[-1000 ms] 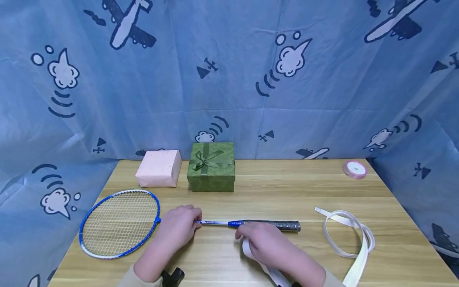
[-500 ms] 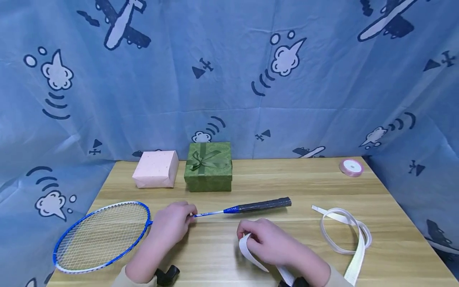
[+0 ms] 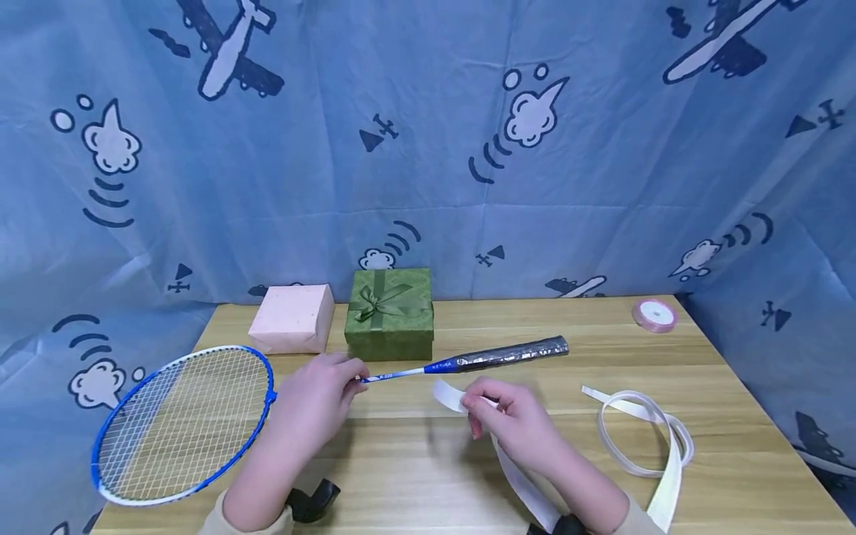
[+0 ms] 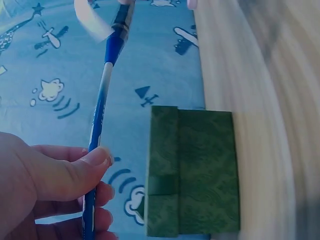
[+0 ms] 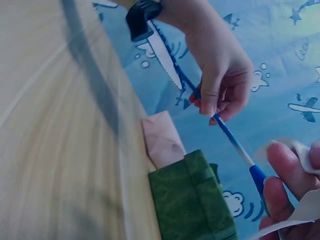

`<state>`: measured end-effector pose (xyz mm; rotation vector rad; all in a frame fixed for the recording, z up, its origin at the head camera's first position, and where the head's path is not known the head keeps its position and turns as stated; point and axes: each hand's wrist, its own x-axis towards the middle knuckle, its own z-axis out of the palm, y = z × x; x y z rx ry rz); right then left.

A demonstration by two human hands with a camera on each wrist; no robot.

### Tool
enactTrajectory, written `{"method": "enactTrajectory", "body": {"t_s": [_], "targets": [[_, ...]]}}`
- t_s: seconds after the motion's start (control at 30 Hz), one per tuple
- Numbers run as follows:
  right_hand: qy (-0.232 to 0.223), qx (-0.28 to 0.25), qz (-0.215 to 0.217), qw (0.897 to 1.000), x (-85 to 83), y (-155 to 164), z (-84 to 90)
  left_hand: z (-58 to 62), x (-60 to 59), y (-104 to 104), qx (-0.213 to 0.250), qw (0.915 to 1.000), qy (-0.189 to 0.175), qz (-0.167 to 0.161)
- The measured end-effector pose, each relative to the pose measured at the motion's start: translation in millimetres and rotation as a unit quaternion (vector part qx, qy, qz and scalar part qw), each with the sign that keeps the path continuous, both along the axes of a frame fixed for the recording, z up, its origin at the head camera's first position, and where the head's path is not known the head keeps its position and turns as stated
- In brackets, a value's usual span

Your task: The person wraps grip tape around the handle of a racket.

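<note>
In the head view, a blue and white badminton racket (image 3: 401,373) is raised off the table, its black handle (image 3: 511,354) pointing right. My left hand (image 3: 321,394) pinches its shaft between thumb and fingers, as the left wrist view confirms. My right hand (image 3: 511,412) pinches a strip of white grip tape (image 3: 449,395) near one end, below the handle and apart from it. That short end sticks out leftward; the rest hangs down past the wrist. In the right wrist view, the tape (image 5: 307,206) runs among the right fingers, partly cut off.
Behind the racket stand a pink box (image 3: 290,319) and a green gift box (image 3: 389,319) with a bow. A pink ribbon roll (image 3: 655,315) lies at the back right. More white tape lies loosely coiled (image 3: 645,401) on the right of the wooden table (image 3: 401,475).
My left hand has lifted the racket off the table and turned it, handle end up and away. My right hand has left the handle area and raised the tape end.
</note>
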<state>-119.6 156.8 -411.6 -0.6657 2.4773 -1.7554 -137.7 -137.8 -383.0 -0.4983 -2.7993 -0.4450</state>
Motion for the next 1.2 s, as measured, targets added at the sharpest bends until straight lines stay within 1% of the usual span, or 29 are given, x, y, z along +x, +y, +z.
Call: {"method": "enactTrajectory", "body": {"t_s": [0.1,0.27,0.33,0.4,0.47,0.57,0.63,0.77,0.9,1.0,1.13,1.2], "targets": [[0.002,-0.020,-0.001,1.000,-0.4,2,4.6,4.9,1.0,3,0.002,1.0000,0.009,0.001],[-0.013,-0.067,0.014,0.998,-2.3,3,11.6,12.9,2.5,5,0.015,0.9989,0.043,-0.001],[-0.006,-0.091,0.017,0.996,-2.9,2,13.7,16.4,2.1,5,0.023,0.9981,0.057,-0.006],[0.010,-0.108,0.021,0.994,-2.9,2,15.5,20.3,2.1,5,0.030,0.9972,0.067,-0.012],[0.032,-0.112,0.020,0.993,-2.2,2,17.3,23.7,2.7,5,0.031,0.9965,0.077,-0.014],[0.041,-0.107,0.018,0.993,-0.6,3,20.2,28.0,4.5,3,0.032,0.9957,0.085,-0.016],[0.036,-0.110,0.007,0.993,0.0,4,22.0,30.0,5.4,3,0.032,0.9952,0.090,-0.017],[0.017,-0.132,-0.040,0.990,1.1,2,24.0,32.8,5.6,3,0.034,0.9946,0.096,-0.022],[0.030,-0.144,-0.083,0.986,1.0,-1,22.4,32.8,5.4,1,0.036,0.9939,0.100,-0.030],[0.040,-0.136,-0.095,0.985,0.3,-2,21.2,32.4,4.7,-1,0.042,0.9925,0.107,-0.043],[0.032,-0.123,-0.103,0.987,0.3,-3,21.9,33.6,3.5,-3,0.052,0.9892,0.121,-0.064],[0.031,-0.126,-0.102,0.986,0.4,-2,22.3,34.0,2.6,-3,0.060,0.9871,0.127,-0.077]]}}
